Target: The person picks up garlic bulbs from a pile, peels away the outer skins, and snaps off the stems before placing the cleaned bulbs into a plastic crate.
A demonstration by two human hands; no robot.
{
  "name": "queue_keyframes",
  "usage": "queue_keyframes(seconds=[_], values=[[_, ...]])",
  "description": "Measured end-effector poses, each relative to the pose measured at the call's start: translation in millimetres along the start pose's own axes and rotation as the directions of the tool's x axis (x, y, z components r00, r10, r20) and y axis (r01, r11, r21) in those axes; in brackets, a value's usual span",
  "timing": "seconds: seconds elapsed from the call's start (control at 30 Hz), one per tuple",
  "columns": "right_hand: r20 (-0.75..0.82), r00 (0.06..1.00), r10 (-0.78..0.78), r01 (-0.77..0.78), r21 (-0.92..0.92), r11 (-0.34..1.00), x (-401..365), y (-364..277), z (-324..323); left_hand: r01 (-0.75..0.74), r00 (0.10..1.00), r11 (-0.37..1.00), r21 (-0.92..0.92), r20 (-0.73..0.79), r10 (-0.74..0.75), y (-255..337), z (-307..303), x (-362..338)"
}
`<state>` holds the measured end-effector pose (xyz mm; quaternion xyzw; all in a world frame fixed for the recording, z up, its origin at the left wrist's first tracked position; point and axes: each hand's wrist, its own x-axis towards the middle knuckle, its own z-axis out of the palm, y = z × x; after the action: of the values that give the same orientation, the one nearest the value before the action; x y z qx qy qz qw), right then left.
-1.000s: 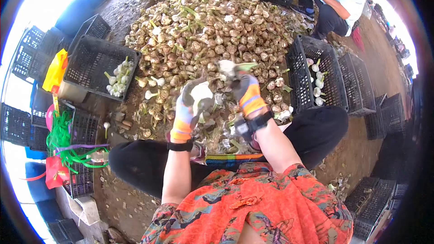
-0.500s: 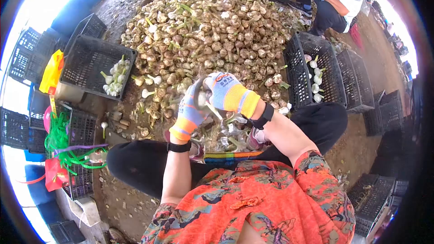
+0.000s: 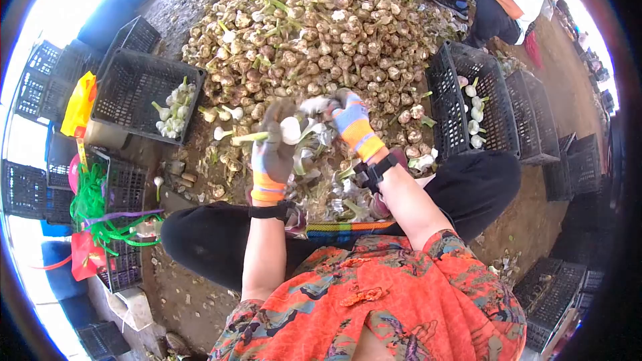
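My left hand, in a gray, orange and blue glove, is closed round a peeled white garlic bulb whose green stem sticks out to the left. To its right, my right hand, gloved alike, has its fingers curled beside some loose whitish skin; blur hides what they hold. Beyond both hands rises a large heap of unpeeled garlic. Peeled skins lie on the ground between my legs.
A black crate at the left and another at the right hold clean bulbs. Green and red ribbons hang at the left. Another person crouches at the upper right.
My hands have moved apart. The left has turned and shows the white bulb with its stem pointing left; the right has shifted right, away from the bulb.
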<state>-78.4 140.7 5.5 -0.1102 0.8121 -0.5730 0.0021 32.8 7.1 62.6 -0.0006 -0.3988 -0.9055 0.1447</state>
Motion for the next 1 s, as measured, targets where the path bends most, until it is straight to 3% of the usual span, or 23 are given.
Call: queue_keyframes(seconds=[0.03, 0.07, 0.1, 0.13, 0.17, 0.23, 0.3, 0.37, 0.43, 0.47, 0.57, 0.63, 0.7, 0.77, 0.8, 0.9, 0.93, 0.97, 1.0], values=[[-0.007, 0.996, 0.092, -0.091, 0.107, 0.99, -1, 10, -5, -0.018, 0.998, 0.997, -0.071, -0.053, 0.014, 0, 1, -1], [0.184, 0.972, 0.148, -0.11, -0.199, 0.974, 7, 39, -8, 0.062, 0.998, 0.99, -0.129, -0.019, -0.065, 2, -6, 0], [0.347, 0.9, 0.262, -0.066, -0.486, 0.871, 12, 65, -10, 0.136, 0.99, 0.983, -0.122, -0.007, -0.138, 6, -9, 2], [0.414, 0.669, 0.617, -0.423, -0.469, 0.775, 5, 64, -17, 0.257, 0.959, 0.964, -0.062, -0.11, -0.262, 3, -28, 7], [0.345, 0.788, 0.51, -0.18, -0.663, 0.726, 2, 78, -27, 0.377, 0.905, 0.926, -0.012, -0.209, -0.371, 0, -53, 15], [0.06, 0.939, 0.337, -0.239, -0.59, 0.771, -5, 183, -31, -0.014, 0.971, 0.953, -0.303, -0.232, -0.059, 5, -99, 32], [0.024, 0.876, 0.482, -0.324, -0.711, 0.625, -25, 160, -39, -0.28, 0.932, 0.903, -0.325, -0.316, 0.175, 44, -83, 37], [0.017, 0.864, 0.503, -0.342, -0.714, 0.611, -43, 160, -23, -0.32, 0.897, 0.883, -0.343, -0.411, 0.165, 53, -78, 43], [0.326, 0.784, 0.528, -0.163, -0.713, 0.682, -51, 176, -5, -0.369, 0.849, 0.863, -0.344, -0.502, 0.162, 49, -77, 44], [0.399, 0.828, 0.395, 0.045, -0.748, 0.662, -62, 165, 5, -0.286, 0.866, 0.903, -0.319, -0.49, 0.101, 34, -77, 39], [0.539, 0.715, 0.445, 0.385, -0.835, 0.392, -79, 161, 31, -0.03, 0.859, 0.939, -0.343, -0.489, -0.152, -6, -72, 26], [0.546, 0.705, 0.452, 0.38, -0.83, 0.408, -74, 157, 33, 0.092, 0.854, 0.931, -0.352, -0.454, -0.256, -22, -71, 25], [0.55, 0.702, 0.453, 0.374, -0.825, 0.424, -74, 153, 34, 0.138, 0.859, 0.972, -0.188, -0.466, -0.212, -35, -76, 21], [0.631, 0.742, 0.225, 0.558, -0.768, 0.313, -85, 161, 29, 0.154, 0.858, 0.988, 0.018, -0.498, -0.124, -40, -70, 16], [0.675, 0.681, 0.285, 0.642, -0.737, 0.211, -84, 165, 30, 0.16, 0.87, 0.987, -0.013, -0.47, -0.147, -46, -79, 15], [0.675, 0.715, 0.18, 0.666, -0.737, 0.119, -84, 204, 32, 0.194, 0.815, 0.976, -0.094, -0.538, -0.214, -51, -83, 14], [0.612, 0.614, 0.497, 0.588, -0.776, 0.229, -65, 177, 26, 0.214, 0.794, 0.976, -0.04, -0.575, -0.197, -53, -86, 12], [0.444, 0.819, 0.364, 0.319, -0.879, 0.354, -70, 169, 12, 0.206, 0.793, 0.978, -0.041, -0.579, -0.192, -53, -87, 11], [0.306, 0.892, 0.331, 0.148, -0.893, 0.425, -67, 169, 7, 0.248, 0.8, 0.968, 0.034, -0.57, -0.185, -55, -87, 9]])
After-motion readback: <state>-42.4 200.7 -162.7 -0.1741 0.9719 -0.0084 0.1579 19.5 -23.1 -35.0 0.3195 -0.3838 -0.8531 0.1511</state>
